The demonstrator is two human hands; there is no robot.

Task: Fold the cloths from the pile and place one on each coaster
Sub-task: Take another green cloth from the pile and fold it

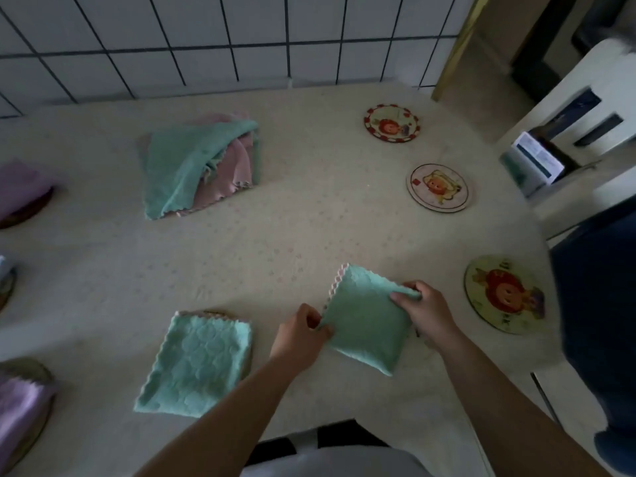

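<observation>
Both hands pinch a folded mint-green scalloped-edge cloth (364, 321) at lower centre: left hand (301, 333) its left corner, right hand (425, 309) its right corner. Round cartoon-printed coasters' (437, 187) writing is unreadable.

White tiled wall (206, 39) with dark grout stood behind a pale speckled tabletop (275, 235); white furniture (592, 98) at right (dim light overall).
</observation>
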